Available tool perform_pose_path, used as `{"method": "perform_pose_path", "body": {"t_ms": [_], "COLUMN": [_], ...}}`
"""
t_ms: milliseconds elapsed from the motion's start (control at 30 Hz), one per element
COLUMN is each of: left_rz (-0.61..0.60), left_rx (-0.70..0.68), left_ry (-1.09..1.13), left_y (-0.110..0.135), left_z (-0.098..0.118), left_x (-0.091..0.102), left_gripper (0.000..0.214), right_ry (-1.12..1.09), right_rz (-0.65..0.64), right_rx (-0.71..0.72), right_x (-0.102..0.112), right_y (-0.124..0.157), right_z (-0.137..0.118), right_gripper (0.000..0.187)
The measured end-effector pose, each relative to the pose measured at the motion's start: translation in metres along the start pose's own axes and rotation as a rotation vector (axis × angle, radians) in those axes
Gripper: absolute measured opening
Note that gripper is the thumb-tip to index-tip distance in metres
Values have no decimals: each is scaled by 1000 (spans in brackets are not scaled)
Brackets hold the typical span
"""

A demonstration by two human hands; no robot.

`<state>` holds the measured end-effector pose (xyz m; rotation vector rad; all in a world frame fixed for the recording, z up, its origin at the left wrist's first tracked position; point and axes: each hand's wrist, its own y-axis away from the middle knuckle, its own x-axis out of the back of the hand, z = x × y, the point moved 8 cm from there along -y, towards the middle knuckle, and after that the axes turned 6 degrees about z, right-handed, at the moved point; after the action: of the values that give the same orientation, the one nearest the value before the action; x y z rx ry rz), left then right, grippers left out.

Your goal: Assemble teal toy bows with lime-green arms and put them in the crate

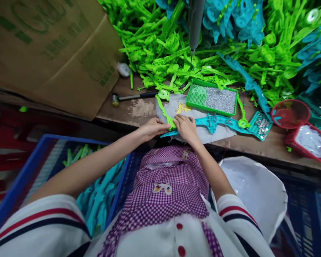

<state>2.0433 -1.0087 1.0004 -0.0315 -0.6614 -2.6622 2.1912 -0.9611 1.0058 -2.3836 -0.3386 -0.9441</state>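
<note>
My left hand (153, 127) and my right hand (185, 127) meet at the table's front edge, both with fingers pressed down on plastic toy parts. Under the left fingers is a long bright green plastic piece (164, 111). The right hand rests on a teal plastic piece (216, 122) that stretches off to the right. Both pieces lie on a grey cloth with a yellow cartoon figure (176, 105). A grey powered screwdriver (194, 25) hangs point-down above the work spot.
A green tray of small screws (212, 98) sits behind the cloth, a small teal tray (260, 125) to its right. Heaps of green and teal parts (230, 46) fill the back. A hammer (135, 96), cardboard box (50, 53), red bowl (290, 114), red tub (309, 142), blue crate (24, 175), white bag (256, 192).
</note>
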Motion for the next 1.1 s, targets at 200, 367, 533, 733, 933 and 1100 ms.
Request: {"method": "perform_pose_path", "body": {"t_ms": [200,367,533,733,933,1100], "left_rz": [139,151,17,-66,-14,187], "left_rx": [37,52,52,50,-251,-545], "left_ry": [-40,14,104,121,34,-176], "left_y": [-2,-1,-3,-8,-3,16], "left_z": [-5,-11,-19,-21,-19,-19], "left_x": [9,11,16,17,37,66], "left_gripper": [38,35,30,24,45,38], "right_ry": [-20,-39,-37,2,21,23], "right_rz": [38,27,-6,-45,-56,-126], "right_rx": [25,32,28,22,5,8], "right_x": [-4,-3,-3,-1,3,3], "right_y": [1,1,0,0,4,5], "right_z": [-3,-3,-1,0,1,3], "right_gripper": [47,48,47,48,49,50]}}
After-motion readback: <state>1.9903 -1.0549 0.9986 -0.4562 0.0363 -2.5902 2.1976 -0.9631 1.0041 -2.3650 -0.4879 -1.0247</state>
